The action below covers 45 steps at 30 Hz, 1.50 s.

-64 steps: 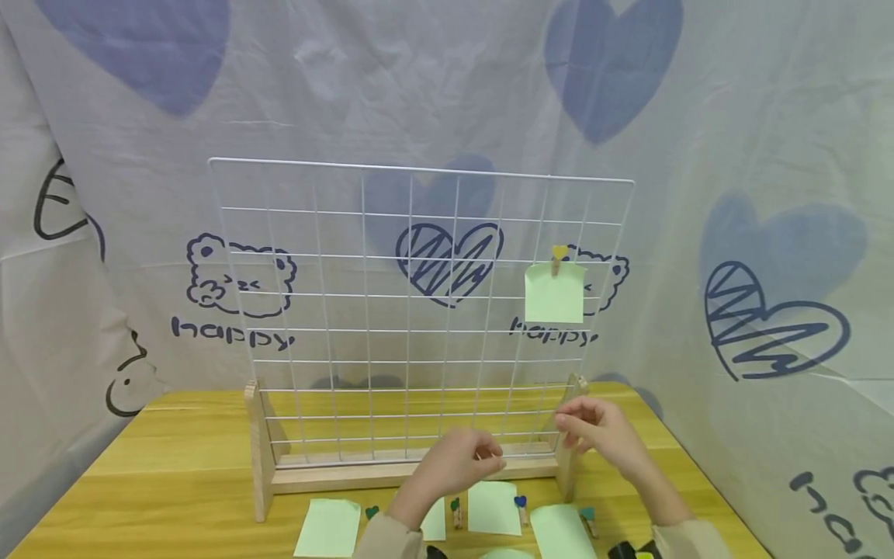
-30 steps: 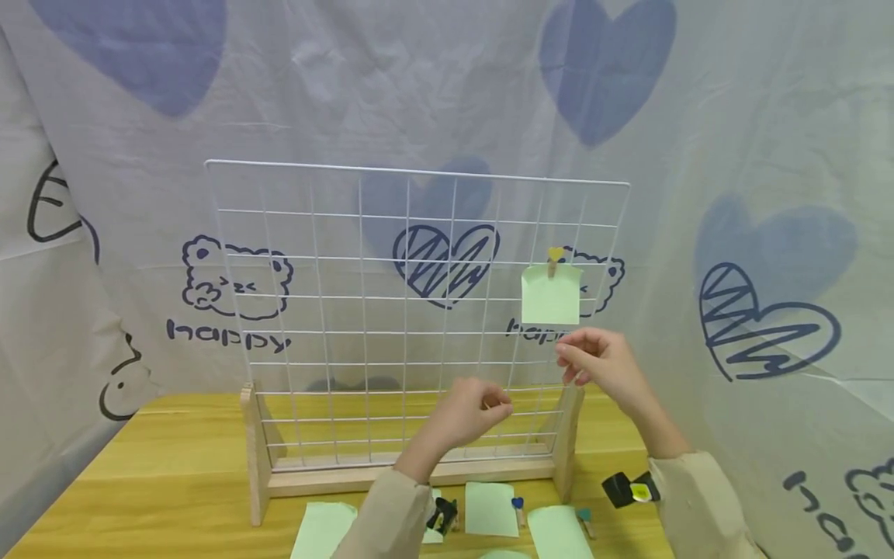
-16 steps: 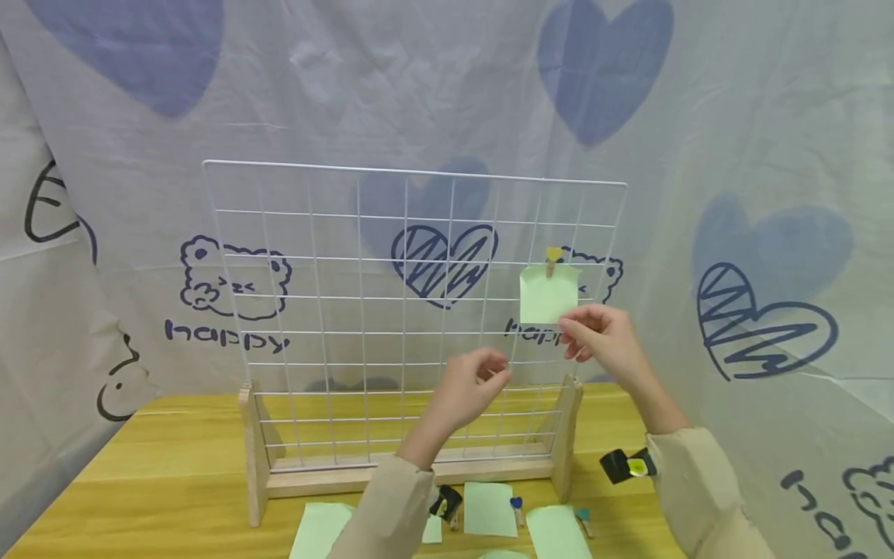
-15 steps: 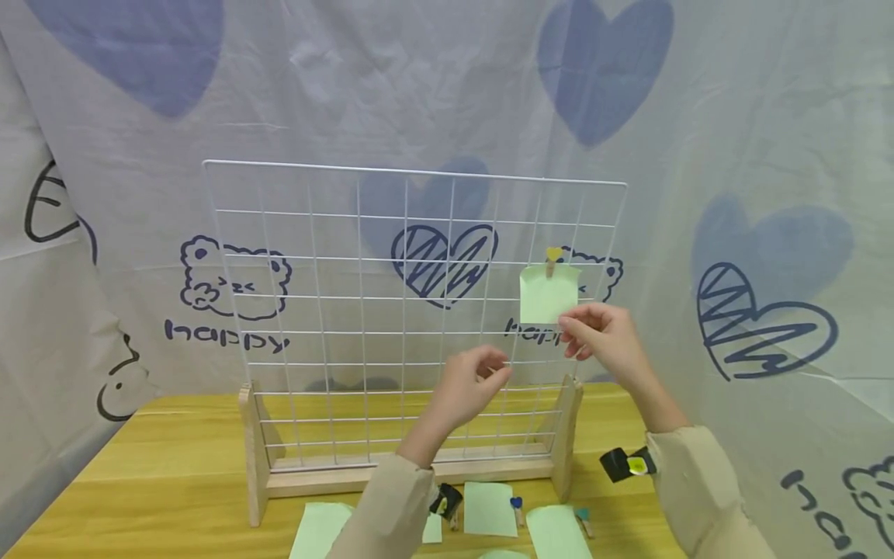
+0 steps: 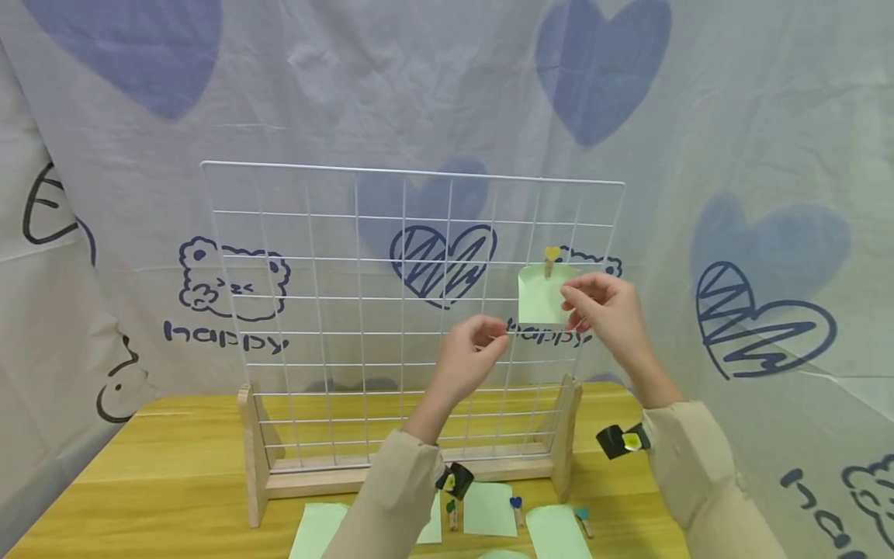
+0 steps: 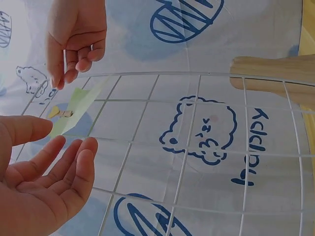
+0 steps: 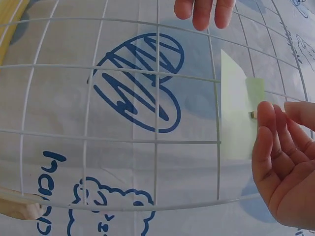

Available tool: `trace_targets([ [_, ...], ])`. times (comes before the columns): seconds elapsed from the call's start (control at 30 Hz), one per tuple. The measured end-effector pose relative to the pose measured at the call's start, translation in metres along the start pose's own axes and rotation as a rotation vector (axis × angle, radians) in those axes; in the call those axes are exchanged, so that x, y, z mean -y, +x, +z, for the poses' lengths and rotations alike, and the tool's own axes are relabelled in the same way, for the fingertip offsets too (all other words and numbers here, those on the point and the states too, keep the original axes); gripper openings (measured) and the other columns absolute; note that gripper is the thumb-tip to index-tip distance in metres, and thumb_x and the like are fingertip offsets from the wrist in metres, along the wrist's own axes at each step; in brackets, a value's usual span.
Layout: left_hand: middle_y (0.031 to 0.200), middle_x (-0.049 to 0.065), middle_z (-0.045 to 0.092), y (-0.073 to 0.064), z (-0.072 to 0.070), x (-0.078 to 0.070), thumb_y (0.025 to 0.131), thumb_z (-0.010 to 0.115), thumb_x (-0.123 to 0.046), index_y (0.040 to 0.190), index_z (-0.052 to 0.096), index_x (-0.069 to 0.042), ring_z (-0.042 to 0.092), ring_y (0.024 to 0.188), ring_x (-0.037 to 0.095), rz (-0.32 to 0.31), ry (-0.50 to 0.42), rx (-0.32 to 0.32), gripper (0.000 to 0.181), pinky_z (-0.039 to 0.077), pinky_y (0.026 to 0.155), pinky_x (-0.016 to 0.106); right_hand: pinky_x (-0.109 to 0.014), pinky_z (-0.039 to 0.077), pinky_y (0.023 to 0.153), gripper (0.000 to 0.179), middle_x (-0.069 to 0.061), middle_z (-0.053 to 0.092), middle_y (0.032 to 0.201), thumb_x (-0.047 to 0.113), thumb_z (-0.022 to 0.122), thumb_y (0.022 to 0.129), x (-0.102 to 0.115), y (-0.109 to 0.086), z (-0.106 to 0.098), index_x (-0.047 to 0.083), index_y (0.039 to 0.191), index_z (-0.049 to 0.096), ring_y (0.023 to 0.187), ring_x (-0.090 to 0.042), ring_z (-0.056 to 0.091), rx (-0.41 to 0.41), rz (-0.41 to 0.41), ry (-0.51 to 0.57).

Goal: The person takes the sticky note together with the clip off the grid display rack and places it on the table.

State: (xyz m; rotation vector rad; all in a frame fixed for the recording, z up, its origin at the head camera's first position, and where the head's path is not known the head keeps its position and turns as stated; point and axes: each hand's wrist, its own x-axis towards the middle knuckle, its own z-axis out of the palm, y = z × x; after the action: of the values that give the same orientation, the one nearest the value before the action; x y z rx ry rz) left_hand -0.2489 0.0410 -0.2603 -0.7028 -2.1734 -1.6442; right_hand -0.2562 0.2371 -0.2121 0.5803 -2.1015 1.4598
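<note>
A pale green paper note (image 5: 539, 299) hangs on the upper right of a white wire grid (image 5: 380, 334). A small wooden clothespin with a yellow heart (image 5: 552, 256) clips its top. My right hand (image 5: 608, 318) is at the note's right edge, overlapping it in the head view, fingers loosely bent with nothing seen between them. Lower and to the left, my left hand (image 5: 468, 359) is raised before the grid, thumb and fingers apart. In the left wrist view the note (image 6: 78, 105) bows out from the wires between both hands; the right wrist view shows the right-hand fingers (image 7: 268, 142) beside it.
The grid stands in a wooden base (image 5: 412, 480) on a yellow wood-grain table (image 5: 174, 473). In front lie several green notes (image 5: 490, 511) and heart clothespins, one blue (image 5: 517, 510), one teal (image 5: 584, 519), one dark green (image 5: 452, 512). A patterned cloth hangs behind.
Both hands have risen from low near the table to the height of the hanging note. The right hand now overlaps the note's right edge. The note and clothespin stay on the grid.
</note>
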Motion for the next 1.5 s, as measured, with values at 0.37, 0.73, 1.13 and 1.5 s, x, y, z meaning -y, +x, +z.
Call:
trace_targets([
  [0.37, 0.094, 0.008, 0.063, 0.008, 0.004, -0.003, 0.082, 0.058, -0.009, 0.098, 0.062, -0.001, 0.057, 0.079, 0.017, -0.017, -0.031, -0.018, 0.018, 0.048, 0.065, 0.024, -0.022, 0.048, 0.045, 0.021, -0.009, 0.060, 0.073, 0.008, 0.060, 0.085, 0.013, 0.016, 0.003, -0.011, 0.093, 0.058, 0.049, -0.011, 0.057, -0.050, -0.084, -0.023],
  [0.73, 0.089, 0.009, 0.064, 0.017, 0.009, -0.007, 0.080, 0.058, -0.005, 0.095, 0.063, 0.001, 0.057, 0.076, 0.017, -0.017, -0.079, -0.059, 0.017, 0.047, 0.064, 0.024, -0.019, 0.048, 0.048, 0.017, -0.011, 0.062, 0.077, 0.004, 0.061, 0.083, 0.014, 0.033, 0.003, -0.012, 0.089, 0.059, 0.057, -0.009, 0.057, -0.154, -0.194, -0.078],
  [1.13, 0.088, 0.011, 0.064, 0.025, 0.018, -0.009, 0.079, 0.059, -0.001, 0.094, 0.063, 0.001, 0.060, 0.075, 0.019, 0.000, -0.076, -0.106, 0.015, 0.048, 0.063, 0.022, -0.016, 0.048, 0.057, 0.013, -0.019, 0.062, 0.089, -0.002, 0.062, 0.080, 0.021, 0.044, 0.006, -0.012, 0.089, 0.060, 0.077, -0.009, 0.058, -0.180, -0.313, -0.154],
  [1.5, 0.085, 0.013, 0.064, 0.030, 0.025, -0.010, 0.075, 0.060, 0.004, 0.092, 0.063, 0.003, 0.060, 0.073, 0.019, 0.006, -0.122, -0.128, 0.017, 0.049, 0.062, 0.022, -0.012, 0.047, 0.058, 0.013, -0.019, 0.064, 0.091, -0.005, 0.061, 0.080, 0.018, 0.048, 0.009, -0.009, 0.093, 0.062, 0.077, -0.023, 0.062, -0.104, -0.318, -0.293],
])
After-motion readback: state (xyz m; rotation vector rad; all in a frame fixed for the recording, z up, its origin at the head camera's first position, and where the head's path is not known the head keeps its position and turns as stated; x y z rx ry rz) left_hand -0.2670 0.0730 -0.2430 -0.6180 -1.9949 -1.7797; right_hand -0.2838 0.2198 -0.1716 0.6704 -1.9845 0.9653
